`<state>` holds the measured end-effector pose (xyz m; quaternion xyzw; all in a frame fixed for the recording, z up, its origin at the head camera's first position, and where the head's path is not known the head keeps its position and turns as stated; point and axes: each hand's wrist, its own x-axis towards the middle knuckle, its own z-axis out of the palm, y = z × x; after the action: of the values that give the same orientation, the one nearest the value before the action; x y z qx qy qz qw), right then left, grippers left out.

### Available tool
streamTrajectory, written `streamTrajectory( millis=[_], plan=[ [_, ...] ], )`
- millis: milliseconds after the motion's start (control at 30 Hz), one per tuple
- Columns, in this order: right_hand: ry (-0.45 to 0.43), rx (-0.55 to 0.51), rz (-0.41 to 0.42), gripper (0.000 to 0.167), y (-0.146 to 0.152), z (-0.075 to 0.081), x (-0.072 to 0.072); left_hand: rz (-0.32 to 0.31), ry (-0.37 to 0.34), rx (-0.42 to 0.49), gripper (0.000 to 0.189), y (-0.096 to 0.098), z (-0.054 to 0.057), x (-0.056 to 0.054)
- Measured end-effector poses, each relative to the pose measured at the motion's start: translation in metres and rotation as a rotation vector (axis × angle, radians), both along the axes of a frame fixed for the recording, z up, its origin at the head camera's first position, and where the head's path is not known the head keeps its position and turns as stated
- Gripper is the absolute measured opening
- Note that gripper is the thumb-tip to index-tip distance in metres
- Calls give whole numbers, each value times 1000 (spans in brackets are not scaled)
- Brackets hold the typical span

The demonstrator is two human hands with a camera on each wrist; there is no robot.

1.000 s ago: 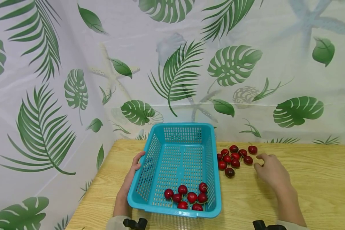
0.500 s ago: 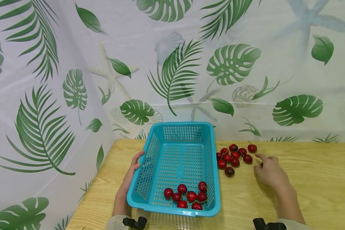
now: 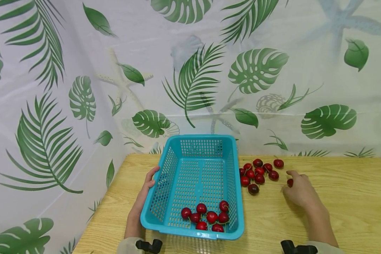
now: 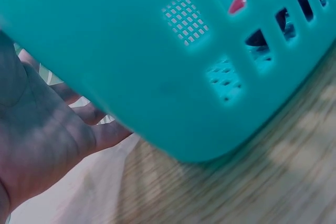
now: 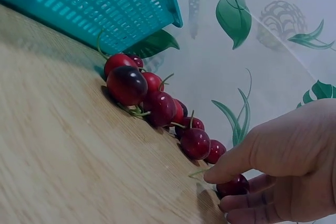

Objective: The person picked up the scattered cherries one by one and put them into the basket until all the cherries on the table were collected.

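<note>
At the left side of a blue plastic basket (image 3: 152,225), my left hand (image 3: 143,195) rests its fingers against the outer rim. In the left wrist view, the palm of that hand (image 4: 47,129) shows, with fingers stretched along the basket wall and their tips partly hidden behind it. To the right of the pile, my right hand (image 3: 303,190) holds a dark red cherry (image 3: 290,182) between thumb and fingers, low over the table. The right wrist view shows this cherry (image 5: 233,186) below the thumb, a green stem (image 5: 198,173) beside the thumb tip.
Several cherries (image 3: 259,171) lie in a loose pile right of the basket, near the table's back edge. Inside the basket, more cherries (image 3: 212,217) sit at the near end. Behind the wooden table (image 3: 362,197) hangs a leaf-patterned cloth (image 3: 273,134).
My right hand has shifted slightly to the right, and the cherry between its fingers now shows in the head view. My left hand and the basket have stayed nearly still.
</note>
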<state>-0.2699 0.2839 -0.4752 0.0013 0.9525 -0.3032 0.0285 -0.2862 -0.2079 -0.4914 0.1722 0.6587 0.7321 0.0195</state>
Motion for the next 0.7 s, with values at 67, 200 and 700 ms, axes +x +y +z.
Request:
streamTrajectory(
  millis=[67,200,700],
  plan=[
    [16,5,7,64,2,0,0,6,-10,9,53,0,1,0],
    [20,20,7,63,3,0,0,26,-53,-30,52,0,3,2],
    [-73,59,-72,22,-7,15,4,-36,54,20,54,-4,0,-4]
  ],
)
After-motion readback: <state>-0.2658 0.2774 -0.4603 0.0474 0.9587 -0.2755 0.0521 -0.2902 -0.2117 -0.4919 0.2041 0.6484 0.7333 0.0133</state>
